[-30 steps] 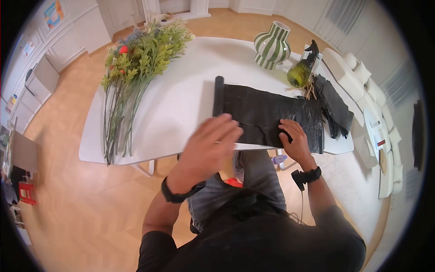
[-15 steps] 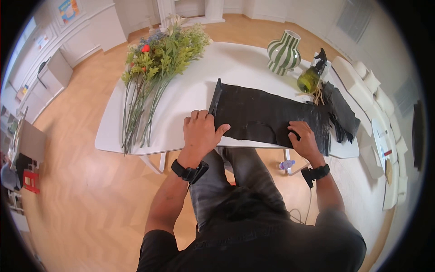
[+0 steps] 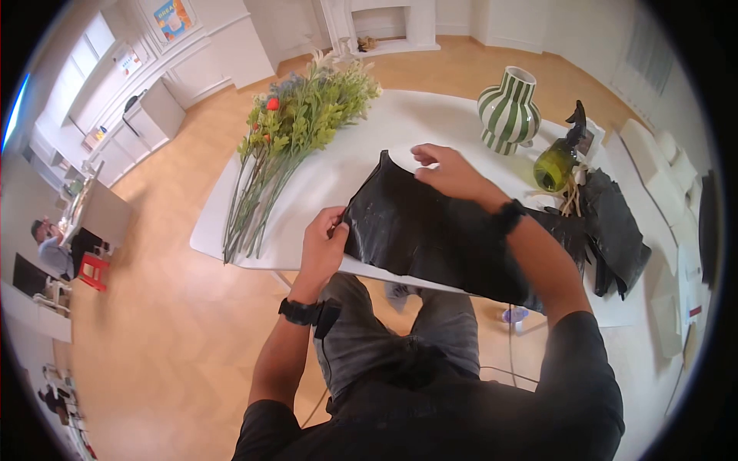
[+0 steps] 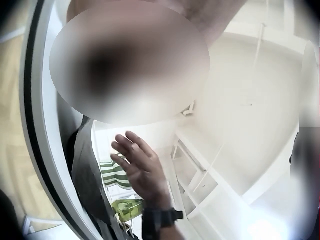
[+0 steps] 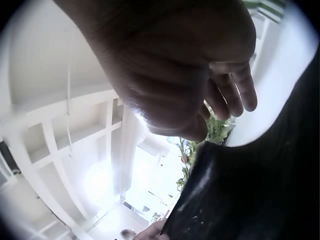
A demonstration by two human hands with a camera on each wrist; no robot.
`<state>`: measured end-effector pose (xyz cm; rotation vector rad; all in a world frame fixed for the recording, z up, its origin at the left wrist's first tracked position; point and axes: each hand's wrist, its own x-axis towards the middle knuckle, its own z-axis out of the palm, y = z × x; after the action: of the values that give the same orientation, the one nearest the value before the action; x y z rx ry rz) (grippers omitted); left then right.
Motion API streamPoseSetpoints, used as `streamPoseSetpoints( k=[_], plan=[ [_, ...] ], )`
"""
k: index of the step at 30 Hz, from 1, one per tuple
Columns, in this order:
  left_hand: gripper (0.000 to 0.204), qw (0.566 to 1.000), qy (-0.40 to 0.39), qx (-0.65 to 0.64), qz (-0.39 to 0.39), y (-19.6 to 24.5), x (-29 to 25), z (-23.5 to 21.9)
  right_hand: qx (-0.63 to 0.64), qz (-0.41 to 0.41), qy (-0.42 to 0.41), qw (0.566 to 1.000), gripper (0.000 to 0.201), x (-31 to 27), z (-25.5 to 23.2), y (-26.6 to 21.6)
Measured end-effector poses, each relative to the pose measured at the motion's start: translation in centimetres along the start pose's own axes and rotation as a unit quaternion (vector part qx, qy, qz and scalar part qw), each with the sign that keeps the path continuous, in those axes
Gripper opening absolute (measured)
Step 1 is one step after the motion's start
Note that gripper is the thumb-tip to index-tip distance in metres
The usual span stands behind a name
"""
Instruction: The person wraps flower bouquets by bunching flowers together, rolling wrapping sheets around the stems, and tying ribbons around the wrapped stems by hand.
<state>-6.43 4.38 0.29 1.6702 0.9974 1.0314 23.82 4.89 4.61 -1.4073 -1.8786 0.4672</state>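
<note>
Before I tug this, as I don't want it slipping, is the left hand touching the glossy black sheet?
Touching: the head view shows the left hand gripping the left edge of the glossy black sheet.

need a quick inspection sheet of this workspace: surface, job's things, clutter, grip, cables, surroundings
Surface: white table, partly covered
Job's things: black sheet along the near side
Clutter: flowers left; striped vase, green glass vessel, folded black material right
Grip: left hand pinches the sheet's left end; right hand at its far edge, holding nothing
Cables: thin cable near the legs
Surroundings: seated person, red stool left; white sofa right
</note>
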Motion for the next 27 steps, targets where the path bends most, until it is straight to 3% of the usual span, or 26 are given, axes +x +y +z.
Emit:
streamPoseSetpoints(
  k=[1, 3, 4, 5, 6, 7, 9, 11, 13, 16, 19, 23, 25, 27],
  plan=[
    [0.033, 1.000, 0.001, 0.011, 0.002, 0.4, -0.1, 0.1, 0.024, 0.005, 0.015, 1.000, 0.033, 1.1, 1.4, 1.3],
    [0.031, 0.994, -0.015, -0.091, -0.058, 1.1, -0.6, -0.1, 0.061, 0.010, 0.032, 0.998, 0.034, 2.3, 3.0, 1.6],
    [0.031, 0.995, -0.015, -0.080, -0.061, 1.3, -0.6, -0.3, 0.129, 0.047, -0.011, 0.990, 0.033, 2.7, 3.4, 1.3],
    [0.031, 0.993, -0.066, -0.066, -0.079, 1.5, -0.6, -0.7, 0.195, 0.083, -0.054, 0.976, 0.033, 3.0, 3.6, 1.2],
    [0.032, 0.987, -0.116, -0.054, -0.098, 1.6, -0.5, -1.0, 0.193, 0.059, -0.073, 0.977, 0.026, 3.3, 3.8, 1.7],
    [0.032, 0.987, -0.117, -0.049, -0.101, 1.6, -0.2, -1.4, 0.199, 0.060, -0.073, 0.975, 0.026, 3.6, 3.7, 1.4],
    [0.033, 0.982, -0.164, 0.005, -0.096, 1.9, 0.8, -1.8, 0.079, 0.055, -0.071, 0.993, 0.023, 3.9, 3.5, 0.6],
    [0.033, 0.986, -0.155, 0.003, -0.065, 2.9, 2.5, -1.7, 0.073, 0.027, -0.066, 0.995, 0.020, 4.1, 3.8, 0.6],
    [0.034, 0.981, -0.157, 0.114, -0.028, 4.3, 5.0, -1.4, 0.062, -0.003, -0.063, 0.996, 0.018, 4.2, 4.0, 0.2],
    [0.032, 0.978, -0.171, 0.098, -0.070, 5.5, 8.7, 0.6, 0.024, -0.023, -0.095, 0.995, 0.019, 4.4, 4.4, -0.4],
    [0.025, 0.972, -0.186, 0.113, -0.089, 5.1, 10.9, 2.3, 0.013, -0.038, -0.069, 0.997, 0.018, 4.2, 4.7, -0.1],
    [0.019, 0.982, -0.179, -0.001, -0.061, 1.7, 12.8, 3.0, 0.010, -0.016, -0.058, 0.998, 0.020, 3.2, 4.1, 0.2],
    [0.015, 0.989, -0.120, -0.075, -0.045, 0.7, 13.0, 3.2, 0.003, -0.015, -0.040, 0.999, 0.021, 2.5, 4.1, 0.6],
    [0.014, 0.991, -0.118, -0.033, -0.045, 0.2, 13.3, 2.6, -0.018, 0.018, -0.053, 0.998, 0.026, 1.8, 4.0, 1.1]
  ],
)
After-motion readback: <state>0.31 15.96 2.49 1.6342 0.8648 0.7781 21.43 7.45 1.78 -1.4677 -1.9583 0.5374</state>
